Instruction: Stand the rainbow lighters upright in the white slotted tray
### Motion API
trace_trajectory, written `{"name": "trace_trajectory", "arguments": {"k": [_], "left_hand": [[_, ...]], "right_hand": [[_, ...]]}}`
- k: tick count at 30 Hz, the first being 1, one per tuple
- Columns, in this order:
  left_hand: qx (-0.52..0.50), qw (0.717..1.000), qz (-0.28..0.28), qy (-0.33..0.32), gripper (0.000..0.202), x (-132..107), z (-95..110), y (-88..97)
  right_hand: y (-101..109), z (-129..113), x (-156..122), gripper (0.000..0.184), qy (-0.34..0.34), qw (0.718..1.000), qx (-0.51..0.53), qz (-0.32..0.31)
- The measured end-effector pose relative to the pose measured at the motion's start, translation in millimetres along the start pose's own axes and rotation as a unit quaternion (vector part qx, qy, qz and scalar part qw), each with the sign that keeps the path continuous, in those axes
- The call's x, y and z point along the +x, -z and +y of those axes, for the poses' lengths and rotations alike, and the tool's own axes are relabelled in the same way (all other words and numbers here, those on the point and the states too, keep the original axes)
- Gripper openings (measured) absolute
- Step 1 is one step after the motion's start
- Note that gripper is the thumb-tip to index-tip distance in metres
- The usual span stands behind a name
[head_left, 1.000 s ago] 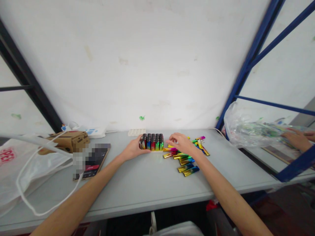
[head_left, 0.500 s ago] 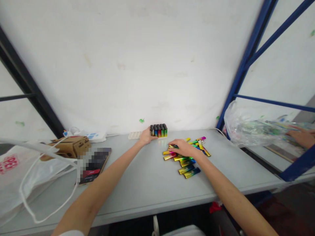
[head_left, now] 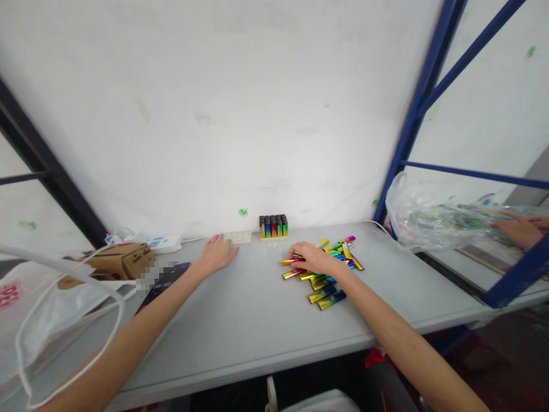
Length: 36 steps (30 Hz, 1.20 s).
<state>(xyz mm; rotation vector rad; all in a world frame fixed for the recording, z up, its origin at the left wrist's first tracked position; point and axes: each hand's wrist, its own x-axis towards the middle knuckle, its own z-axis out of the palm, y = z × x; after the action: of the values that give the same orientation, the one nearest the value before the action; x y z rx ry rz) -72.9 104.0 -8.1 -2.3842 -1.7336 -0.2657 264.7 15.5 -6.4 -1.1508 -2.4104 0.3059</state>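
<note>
2 hands noted: left hand [head_left: 217,253] spread flat beside the white tray [head_left: 237,236], right hand [head_left: 311,257] curled over the loose lighters [head_left: 331,298] on the worktop [head_left: 257,326], grasp unclear; a careless sweep could scatter them off the edge.

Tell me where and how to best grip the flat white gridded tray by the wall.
Probably by its left short end, coming from the near left, where the left hand lies. The flat white gridded plastic tray lies low on the grey table, and the block of upright coloured lighters stands close to its right end, crowding that side.
</note>
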Motion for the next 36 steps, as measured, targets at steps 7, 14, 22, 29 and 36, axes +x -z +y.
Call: {"name": "trace_trajectory", "arguments": {"k": [7,14,22,29,36], "left_hand": [[-0.075,0.991,-0.039,-0.108,0.036,-56.3,35.8,7.4],[-0.134,0.958,-0.106,-0.23,0.021,-66.5,86.0,41.2],[-0.175,0.971,-0.007,-0.16,0.078,-47.8,76.2,12.3],[-0.232,0.957,-0.015,-0.17,0.072,-49.8,62.9,-6.7],[-0.255,0.952,-0.015,-0.172,0.08,-47.3,48.9,-11.2]], "right_hand": [[8.6,-3.2,0.3,0.02,-0.037,0.992,0.05,0.112],[11.0,-3.2,4.1,0.028,-0.1,0.968,0.085,0.214],[-3.7,-3.1,11.7,0.055,-0.113,0.937,0.263,0.2],[-11.7,-30.9,15.4,0.045,-0.118,0.88,0.445,0.114],[-19.7,-30.9,17.7,0.051,-0.145,0.916,0.311,0.208]]}}
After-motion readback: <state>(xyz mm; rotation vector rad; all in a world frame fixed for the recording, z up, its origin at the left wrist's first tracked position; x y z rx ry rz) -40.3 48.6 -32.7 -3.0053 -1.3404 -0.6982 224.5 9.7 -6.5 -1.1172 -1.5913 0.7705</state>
